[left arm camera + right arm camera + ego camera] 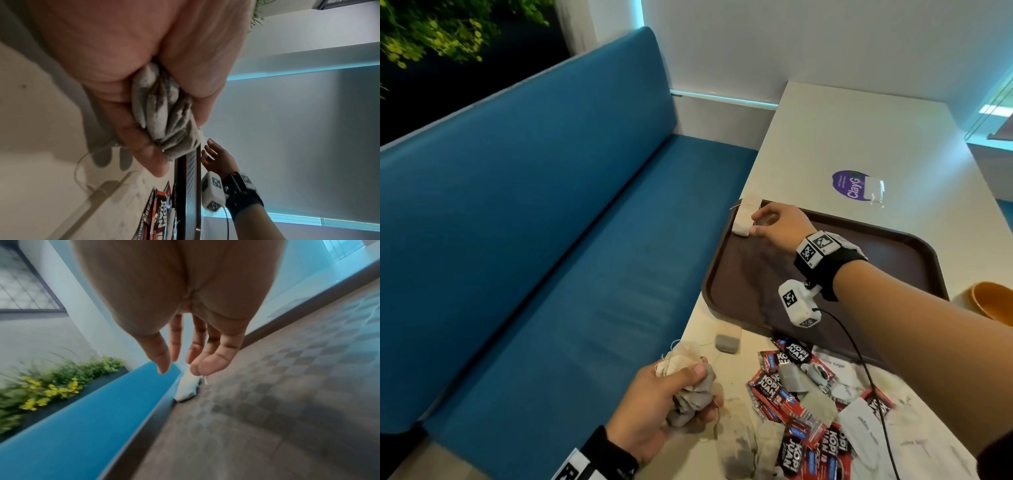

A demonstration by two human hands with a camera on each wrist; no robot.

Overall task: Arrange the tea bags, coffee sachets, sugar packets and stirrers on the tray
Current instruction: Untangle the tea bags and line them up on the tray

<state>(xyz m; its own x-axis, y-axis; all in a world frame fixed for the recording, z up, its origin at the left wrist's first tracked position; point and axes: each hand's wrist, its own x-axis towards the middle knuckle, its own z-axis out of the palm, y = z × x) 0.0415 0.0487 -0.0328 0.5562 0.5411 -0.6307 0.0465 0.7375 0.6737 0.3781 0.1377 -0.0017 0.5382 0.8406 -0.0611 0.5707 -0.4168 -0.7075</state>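
The right hand (779, 224) reaches across the brown tray (914, 253) to its far left corner, where a row of pale tea bags (745, 219) lies against the tray's left rim. Its fingers (211, 363) are loosely extended, spread a little, with the tips at or just above the nearest bag in that row; whether they actually touch it I cannot tell. Nothing is held in this hand.

The left hand (671, 397) sits at the near left edge of the white table (842, 137), curled tightly round a bunch of tea bags (690, 387). In the left wrist view the grey, crumpled bags (164, 113) bulge out between thumb and fingers.

One single tea bag (727, 341) lies on the table just beside the tray's near left corner. To the right of the left hand, near the tray's near rim, is a loose heap: red and black coffee sachets (777, 394) marked KOPI JUAN, white sugar packets (858, 428), and more tea bags (736, 442) mixed among them. Most of the tray's floor is bare.

A purple sticker (851, 185) is on the table beyond the tray, and an orange bowl (991, 301) stands at the right edge. A blue bench seat (534, 222) runs along the left of the table, with green plants (431, 31) behind it.
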